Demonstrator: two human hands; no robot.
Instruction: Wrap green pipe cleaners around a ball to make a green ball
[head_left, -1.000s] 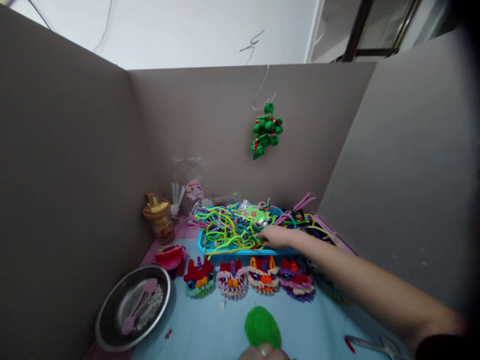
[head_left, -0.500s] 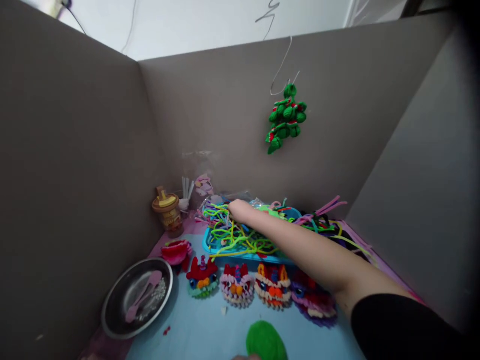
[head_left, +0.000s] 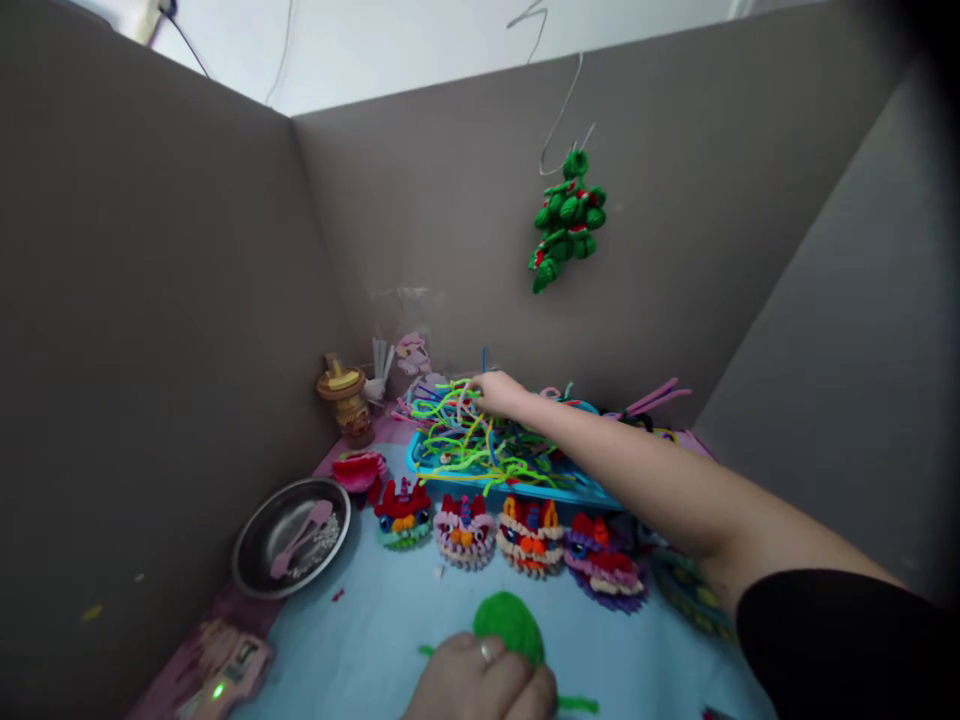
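My left hand [head_left: 484,680], with a ring on one finger, is closed at the bottom middle over a green fuzzy oval piece [head_left: 510,622]. Short green ends stick out on both sides of the knuckles. Stretched across from the right, my right hand [head_left: 499,392] is bent into a heap of coloured pipe cleaners [head_left: 457,430]. Its fingers look closed around some of them, though the tips are partly hidden. The heap fills a blue tray [head_left: 525,488] against the back panel.
Several fuzzy lion-head figures [head_left: 463,532] line the tray's front. On the left stand a metal bowl [head_left: 251,580] with pink scoops, a brown-lidded cup [head_left: 351,405] and a pink device [head_left: 232,680] with a green light. A green ornament [head_left: 566,225] hangs from a wire. Grey panels surround the table.
The view has tilted down and shifted slightly. My left hand and the green piece now show more fully at the bottom. My right hand stays in the pipe cleaners, some of which look raised.
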